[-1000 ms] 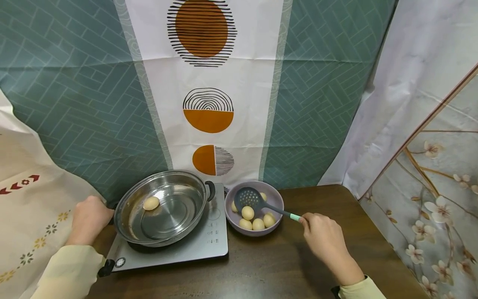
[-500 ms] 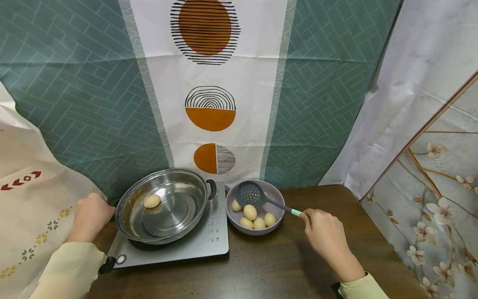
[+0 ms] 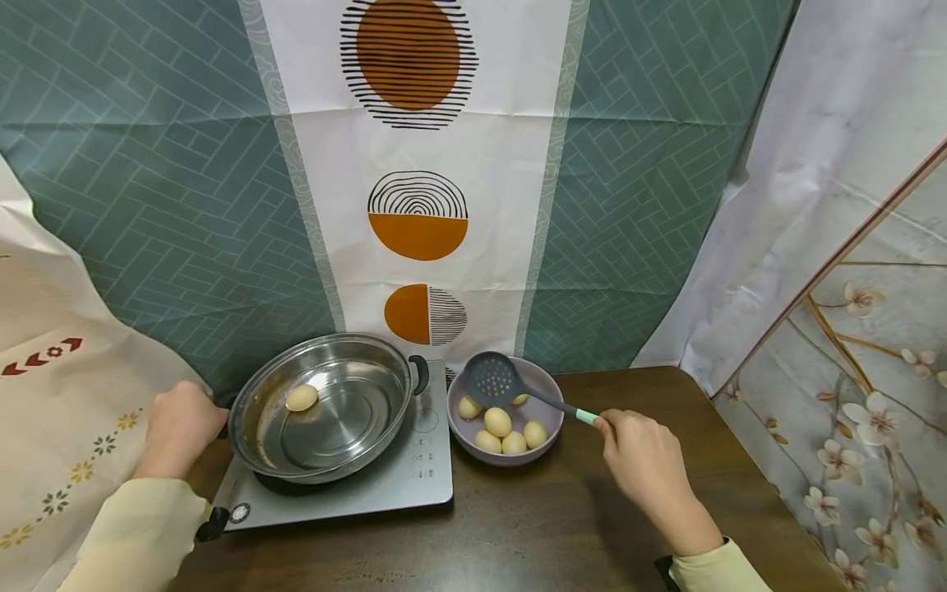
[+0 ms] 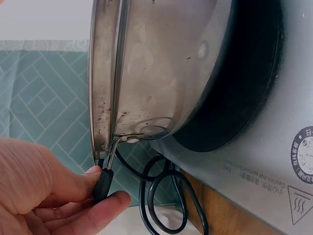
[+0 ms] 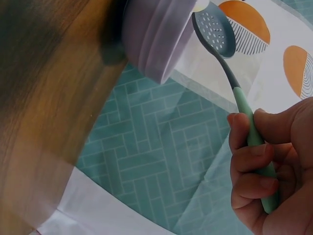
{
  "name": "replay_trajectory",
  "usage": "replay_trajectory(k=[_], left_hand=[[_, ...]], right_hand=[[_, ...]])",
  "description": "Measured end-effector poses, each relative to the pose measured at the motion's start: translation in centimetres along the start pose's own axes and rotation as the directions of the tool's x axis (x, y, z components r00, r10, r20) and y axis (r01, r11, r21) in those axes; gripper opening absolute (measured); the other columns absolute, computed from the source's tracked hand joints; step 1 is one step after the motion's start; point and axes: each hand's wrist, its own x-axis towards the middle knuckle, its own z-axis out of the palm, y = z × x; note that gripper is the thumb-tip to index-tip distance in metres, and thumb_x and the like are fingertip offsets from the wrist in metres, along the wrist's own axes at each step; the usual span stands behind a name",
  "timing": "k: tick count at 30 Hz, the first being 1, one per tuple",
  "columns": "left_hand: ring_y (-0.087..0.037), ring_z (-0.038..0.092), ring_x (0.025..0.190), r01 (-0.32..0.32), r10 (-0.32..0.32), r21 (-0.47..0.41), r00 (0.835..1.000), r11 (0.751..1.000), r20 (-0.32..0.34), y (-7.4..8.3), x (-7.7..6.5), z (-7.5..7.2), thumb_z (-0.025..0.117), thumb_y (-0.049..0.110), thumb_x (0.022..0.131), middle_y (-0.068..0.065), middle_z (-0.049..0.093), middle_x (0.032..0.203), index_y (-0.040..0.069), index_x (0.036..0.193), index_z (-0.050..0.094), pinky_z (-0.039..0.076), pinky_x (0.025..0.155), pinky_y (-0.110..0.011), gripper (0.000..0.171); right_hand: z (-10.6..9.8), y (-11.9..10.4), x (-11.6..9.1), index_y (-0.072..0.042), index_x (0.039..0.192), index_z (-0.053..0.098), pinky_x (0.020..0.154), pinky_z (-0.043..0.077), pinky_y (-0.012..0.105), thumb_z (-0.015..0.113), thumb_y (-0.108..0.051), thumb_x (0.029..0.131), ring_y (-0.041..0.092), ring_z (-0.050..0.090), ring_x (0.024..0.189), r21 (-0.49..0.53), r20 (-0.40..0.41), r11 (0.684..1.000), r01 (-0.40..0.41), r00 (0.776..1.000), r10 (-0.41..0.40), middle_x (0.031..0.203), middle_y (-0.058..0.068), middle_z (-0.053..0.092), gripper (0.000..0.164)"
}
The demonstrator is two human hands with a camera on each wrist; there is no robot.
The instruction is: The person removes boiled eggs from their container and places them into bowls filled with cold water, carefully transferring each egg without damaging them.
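Note:
My left hand [image 4: 54, 191] pinches the black side handle [image 4: 103, 183] of a wide steel pot [image 3: 333, 427], which is on the induction cooker [image 3: 422, 469]. A single pale egg [image 3: 302, 398] lies inside the pot at its left. To the right, my right hand [image 3: 644, 460] grips the green handle of a grey skimmer [image 3: 493, 380], with fingers curled round it in the right wrist view. The perforated head is over the back left of a mauve bowl [image 3: 553, 403], with no egg on it. Several pale eggs [image 3: 498, 422] sit in that bowl, partly hidden behind the skimmer.
A brown wooden table [image 3: 533, 526] carries everything. Black cable [image 4: 164, 196] loops beside the cooker, below the pot handle. Patterned cloth [image 3: 629, 205] hangs close behind the pot and bowl, and a flowered panel [image 3: 866, 436] borders the right side.
The skimmer head has risen slightly toward the back rim of the bowl, uncovering more of the eggs. My left hand keeps hold of the pot handle. The head view has shifted a little.

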Motion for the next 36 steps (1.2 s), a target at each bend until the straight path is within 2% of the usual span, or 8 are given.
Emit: replay_trajectory(k=[6, 13, 19, 27, 36], left_hand=[[-0.027, 0.044, 0.05, 0.002, -0.002, 0.004, 1.0, 1.0, -0.01, 0.1, 0.0, 0.2, 0.066, 0.02, 0.073, -0.008, 0.049, 0.048, 0.007, 0.048, 0.047, 0.033, 0.043, -0.033, 0.034], [-0.026, 0.044, 0.049, 0.011, -0.011, -0.001, 1.0, 1.0, 0.009, -0.1, -0.1, 0.2, 0.065, 0.02, 0.073, -0.008, 0.048, 0.048, 0.008, 0.048, 0.045, 0.033, 0.042, -0.033, 0.034], [-0.029, 0.046, 0.052, 0.024, -0.024, 0.004, 1.0, 1.0, 0.013, 0.1, 0.0, 0.1, 0.067, 0.022, 0.073, -0.013, 0.053, 0.053, 0.006, 0.05, 0.048, 0.035, 0.043, -0.035, 0.034], [-0.031, 0.048, 0.053, -0.001, 0.001, 0.0, 1.0, 1.0, -0.003, 0.0, 0.2, -0.2, 0.066, 0.02, 0.072, -0.016, 0.055, 0.055, 0.004, 0.051, 0.05, 0.036, 0.044, -0.037, 0.03], [-0.037, 0.053, 0.057, 0.012, -0.012, -0.003, 1.0, 1.0, 0.016, -0.1, 0.3, -0.1, 0.068, 0.023, 0.07, -0.025, 0.058, 0.062, -0.001, 0.056, 0.056, 0.04, 0.046, -0.04, 0.03]], right_hand=[[-0.4, -0.1, 0.2, -0.013, 0.086, 0.069, 0.047, 0.037, 0.034, 0.064, -0.02, 0.086, 0.014, 0.048, 0.053, 0.005, 0.003, 1.0, -0.008, 1.0, 0.008, 0.066, -0.003, 0.059, 0.009], [-0.4, -0.2, 0.2, -0.013, 0.086, 0.069, 0.048, 0.037, 0.034, 0.064, -0.021, 0.086, 0.014, 0.048, 0.054, 0.007, -0.005, 1.0, -0.002, 1.0, 0.002, 0.067, -0.003, 0.061, 0.009], [-0.4, -0.1, 0.2, -0.013, 0.085, 0.069, 0.048, 0.038, 0.035, 0.064, -0.02, 0.085, 0.014, 0.048, 0.054, 0.008, -0.013, 1.0, 0.0, 1.0, 0.0, 0.067, -0.003, 0.06, 0.008], [-0.5, -0.5, 0.7, -0.015, 0.085, 0.069, 0.049, 0.039, 0.037, 0.064, -0.021, 0.085, 0.017, 0.053, 0.056, 0.02, -0.004, 1.0, -0.003, 1.0, 0.003, 0.068, -0.004, 0.062, 0.008], [-0.7, -1.0, 1.0, -0.015, 0.086, 0.069, 0.048, 0.038, 0.036, 0.064, -0.021, 0.086, 0.017, 0.052, 0.055, 0.027, 0.01, 1.0, -0.01, 1.0, 0.009, 0.068, -0.004, 0.062, 0.008]])
